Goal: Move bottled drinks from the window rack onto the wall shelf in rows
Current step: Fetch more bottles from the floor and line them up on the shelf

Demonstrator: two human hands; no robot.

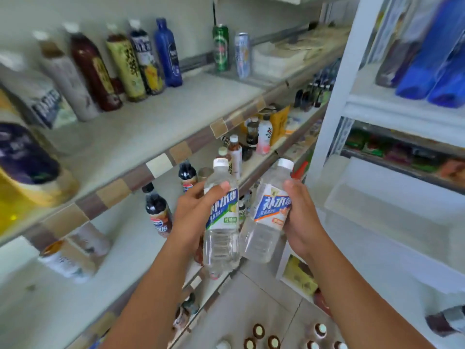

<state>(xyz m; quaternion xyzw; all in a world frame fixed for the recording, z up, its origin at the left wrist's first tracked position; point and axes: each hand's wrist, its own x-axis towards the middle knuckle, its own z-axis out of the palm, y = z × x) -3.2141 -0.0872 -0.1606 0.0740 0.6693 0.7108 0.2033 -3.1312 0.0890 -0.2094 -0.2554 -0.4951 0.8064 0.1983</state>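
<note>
Head | left hand (192, 211): green-label bottle (221, 244) | right hand (303, 222): orange-label bottle (260, 238)

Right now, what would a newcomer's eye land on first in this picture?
Two clear bottles held up in the middle: the left hand grips the green-label bottle, the right hand the orange-label bottle. Upper left, a row of tall drinks lines the wall shelf, ending in a blue bottle, with a green can beyond.

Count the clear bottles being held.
2: the green-label bottle in the left hand, near upright; the orange-label bottle in the right hand, tilted. No further one shows behind them.
</note>
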